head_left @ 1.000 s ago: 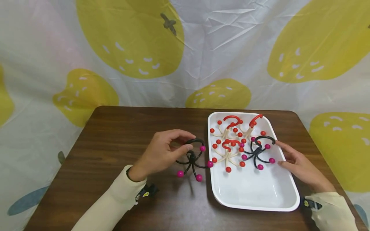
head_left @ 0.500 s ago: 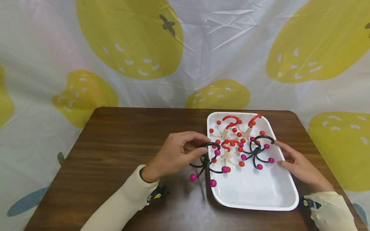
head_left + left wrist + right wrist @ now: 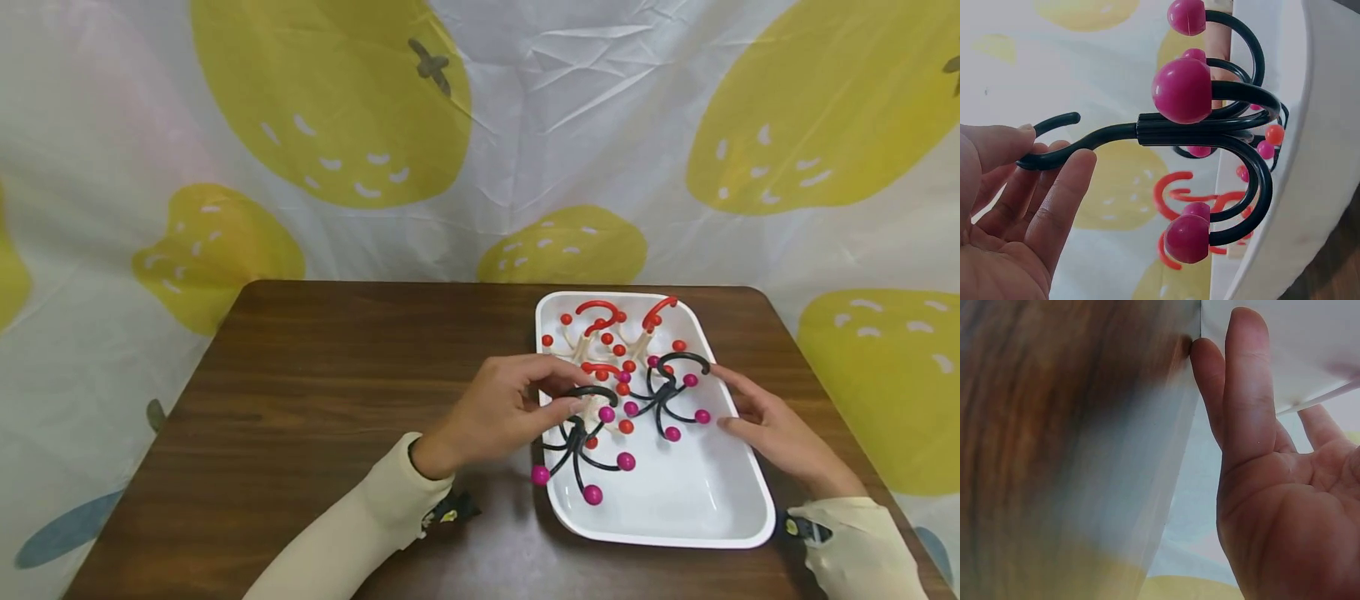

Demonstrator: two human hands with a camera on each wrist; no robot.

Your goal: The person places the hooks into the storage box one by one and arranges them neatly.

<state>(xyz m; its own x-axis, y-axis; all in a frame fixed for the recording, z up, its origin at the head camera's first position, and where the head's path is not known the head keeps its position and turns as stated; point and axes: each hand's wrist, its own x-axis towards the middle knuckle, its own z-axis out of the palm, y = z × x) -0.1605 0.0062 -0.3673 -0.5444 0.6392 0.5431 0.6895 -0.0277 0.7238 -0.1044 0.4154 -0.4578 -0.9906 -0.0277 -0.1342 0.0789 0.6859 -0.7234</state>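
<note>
My left hand (image 3: 506,408) pinches the curved hook of a black multi-armed hook hanger (image 3: 1200,128) with magenta ball tips. This hanger hangs upright over the left edge of a white tray (image 3: 675,508). At the tray's right side, my right hand (image 3: 783,433) rests its fingers against the rim and outer wall. In the right wrist view those fingers (image 3: 1247,381) are nearly straight. A second black hanger (image 3: 663,393) with magenta balls stands inside the tray, close to my right fingertips. Cream hangers with red hooks and red balls, such as this one (image 3: 585,346), stand in the tray's far half.
The tray lies on the right part of a dark brown wooden table (image 3: 315,400). Behind the table hangs a pale cloth (image 3: 517,125) printed with yellow fruit. One cream hanger near the tray's left side is partly hidden by the held hanger.
My left hand has carried the black hanger rightward from above the table to over the tray's left part. The right hand and the tray have stayed nearly in place.
</note>
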